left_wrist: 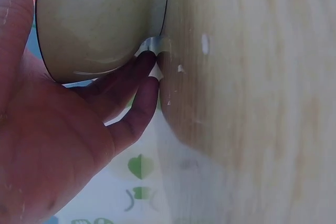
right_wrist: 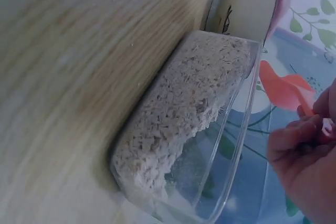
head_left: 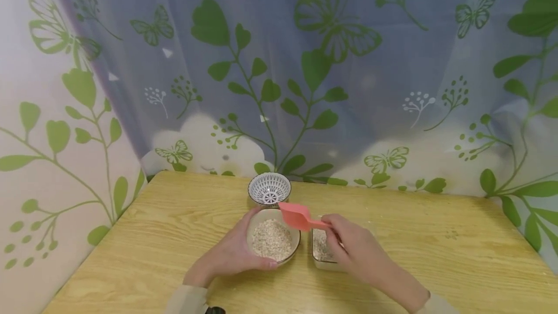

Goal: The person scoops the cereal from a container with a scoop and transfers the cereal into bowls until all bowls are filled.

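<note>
My left hand [head_left: 231, 252] grips a cream bowl [head_left: 264, 216] with a dark rim, thumb along the near side and fingers round the left. Oat flakes [head_left: 272, 240] lie inside it. In the left wrist view the fingers curl round the outside of the bowl [left_wrist: 94, 24]. My right hand [head_left: 364, 251] holds a pink scoop [head_left: 296, 217] by its handle; the scoop's head hangs over the bowl's right rim. Beneath the right hand stands a clear rectangular container [head_left: 328, 265], partly hidden by it. The right wrist view shows oat flakes [right_wrist: 173, 93] heaped along its bottom.
A small black-and-white patterned bowl [head_left: 269, 189] stands just behind the cream bowl. The wooden table [head_left: 183, 212] ends at the back against a curtain [head_left: 270, 62] printed with leaves and butterflies. A few small flakes lie scattered on the tabletop.
</note>
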`<state>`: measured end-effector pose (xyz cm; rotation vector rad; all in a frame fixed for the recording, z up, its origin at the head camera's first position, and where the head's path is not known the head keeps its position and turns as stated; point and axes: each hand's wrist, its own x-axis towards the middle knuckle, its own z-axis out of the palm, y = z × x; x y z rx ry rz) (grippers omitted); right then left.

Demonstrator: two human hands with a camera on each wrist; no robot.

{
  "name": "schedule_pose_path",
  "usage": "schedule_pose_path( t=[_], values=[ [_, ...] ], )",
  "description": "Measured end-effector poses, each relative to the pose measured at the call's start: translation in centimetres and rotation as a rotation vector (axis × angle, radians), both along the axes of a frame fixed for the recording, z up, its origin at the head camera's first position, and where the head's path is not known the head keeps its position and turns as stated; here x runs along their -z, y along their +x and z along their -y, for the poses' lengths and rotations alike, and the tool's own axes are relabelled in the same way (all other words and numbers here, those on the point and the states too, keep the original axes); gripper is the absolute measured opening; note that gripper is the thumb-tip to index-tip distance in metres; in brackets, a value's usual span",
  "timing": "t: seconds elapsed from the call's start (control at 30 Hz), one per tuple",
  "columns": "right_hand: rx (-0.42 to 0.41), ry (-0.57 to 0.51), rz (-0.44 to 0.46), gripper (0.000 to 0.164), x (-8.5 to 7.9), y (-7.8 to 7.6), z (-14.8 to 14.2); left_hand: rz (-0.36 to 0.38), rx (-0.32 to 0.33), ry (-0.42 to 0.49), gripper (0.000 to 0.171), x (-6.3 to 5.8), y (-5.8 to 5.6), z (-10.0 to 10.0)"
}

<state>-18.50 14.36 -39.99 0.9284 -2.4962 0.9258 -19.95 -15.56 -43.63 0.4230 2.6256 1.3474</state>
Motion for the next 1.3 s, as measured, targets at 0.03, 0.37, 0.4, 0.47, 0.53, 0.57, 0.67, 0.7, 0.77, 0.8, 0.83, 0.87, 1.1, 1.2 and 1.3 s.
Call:
schedule_pose_path(
  t=[0.03, 0.37, 0.4, 0.47, 0.53, 0.57, 0.67, 0.7, 0.77, 0.8, 0.83, 0.87, 1.1, 1.2, 1.3],
  values=[
    [0.008, -0.039, 0.108, 0.020, -0.1, 0.0, -0.1, 0.001, -0.001, -0.002, 0.135, 0.0, 0.0, 0.1],
    [0.000, -0.474, 0.886, 0.035, -1.8, -0.1, -2.5, -0.024, 0.009, -0.041, 0.131, -0.5, -0.1, 0.0],
    [-0.001, -0.498, 0.912, 0.034, -1.9, -0.1, -2.8, -0.033, 0.003, -0.073, 0.131, -0.8, 0.1, -0.1],
    [0.002, -0.531, 0.944, 0.030, -2.0, -0.1, -3.6, -0.067, -0.003, -0.145, 0.131, -1.5, 0.4, -0.5],
    [0.009, -0.557, 0.966, 0.026, -1.9, -0.1, -4.5, -0.132, -0.008, -0.229, 0.129, -2.3, 0.8, -1.2],
    [0.014, -0.569, 0.978, 0.023, -1.9, -0.1, -4.9, -0.173, -0.010, -0.260, 0.127, -2.7, 0.9, -1.6],
    [0.037, -0.607, 0.991, 0.021, -1.8, -0.1, -6.1, -0.294, 0.007, -0.336, 0.122, -3.5, 1.0, -3.1],
    [0.047, -0.619, 0.991, 0.020, -1.7, -0.1, -6.4, -0.328, 0.018, -0.360, 0.120, -3.7, 1.0, -3.7],
    [0.067, -0.630, 0.989, 0.019, -1.7, -0.1, -7.0, -0.379, 0.050, -0.402, 0.117, -3.9, 0.9, -4.8],
    [0.078, -0.635, 0.989, 0.019, -1.7, -0.1, -7.3, -0.398, 0.070, -0.435, 0.115, -3.9, 0.8, -5.4],
    [0.086, -0.641, 0.993, 0.018, -1.7, -0.1, -7.6, -0.403, 0.088, -0.464, 0.114, -3.9, 0.7, -5.9],
    [0.093, -0.643, 0.994, 0.017, -1.7, -0.1, -7.9, -0.403, 0.104, -0.487, 0.113, -3.9, 0.7, -6.4],
    [0.142, -0.656, 1.018, 0.018, -1.4, 0.2, -9.8, -0.361, 0.153, -0.622, 0.110, -3.5, 0.2, -9.2],
    [0.151, -0.635, 1.043, 0.019, -1.1, 0.3, -10.7, -0.375, 0.158, -0.682, 0.110, -3.0, 0.0, -9.9],
    [0.151, -0.603, 1.069, 0.020, -0.7, 0.5, -11.5, -0.399, 0.144, -0.717, 0.112, -2.6, -0.1, -10.5]
  ],
)
